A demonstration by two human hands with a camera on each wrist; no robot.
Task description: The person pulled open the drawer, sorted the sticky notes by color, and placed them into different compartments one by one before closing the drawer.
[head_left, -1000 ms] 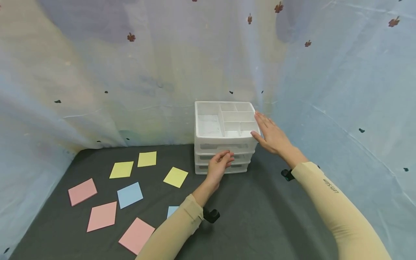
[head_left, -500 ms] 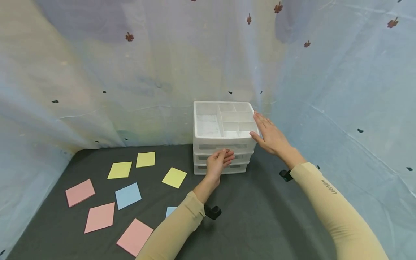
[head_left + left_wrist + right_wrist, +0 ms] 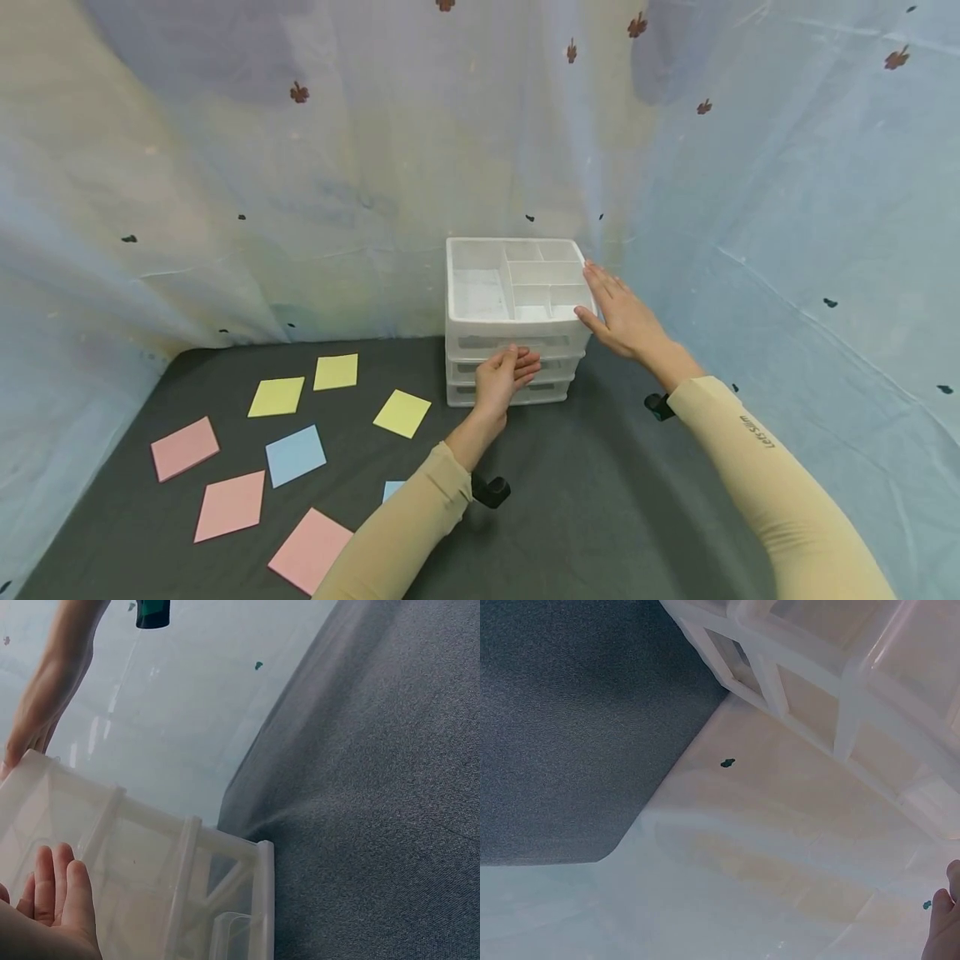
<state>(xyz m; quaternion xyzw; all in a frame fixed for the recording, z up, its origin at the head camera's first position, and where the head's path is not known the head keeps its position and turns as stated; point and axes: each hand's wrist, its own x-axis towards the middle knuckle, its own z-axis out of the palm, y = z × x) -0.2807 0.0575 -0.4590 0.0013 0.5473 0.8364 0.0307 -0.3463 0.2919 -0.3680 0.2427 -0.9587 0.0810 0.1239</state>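
A white plastic drawer unit (image 3: pixel 467 331) stands at the back of the dark table, its three clear-fronted drawers pushed in. Its divided top tray holds nothing. My left hand (image 3: pixel 498 385) is in front of the drawers with nothing in it. In the left wrist view its fingers (image 3: pixel 78 900) are fairly straight and overlap the drawer fronts. Flat fingers of my right hand (image 3: pixel 624 317) lie along the unit's top right edge, the thumb near the front corner. The right wrist view catches only a few fingertips (image 3: pixel 940 922), below the unit's side (image 3: pixel 847 697).
Left of the unit, flat square paper notes lie spread out: three yellow (image 3: pixel 335 372), three pink (image 3: pixel 229 506) and two blue (image 3: pixel 296 456), one partly behind the left sleeve. A patterned curtain (image 3: pixel 360 167) hangs behind the table (image 3: pixel 600 517) and along its sides.
The left fingers have spread out a little in front of the drawers. The right hand and the drawer unit hold their places; the whole view shifts slightly.
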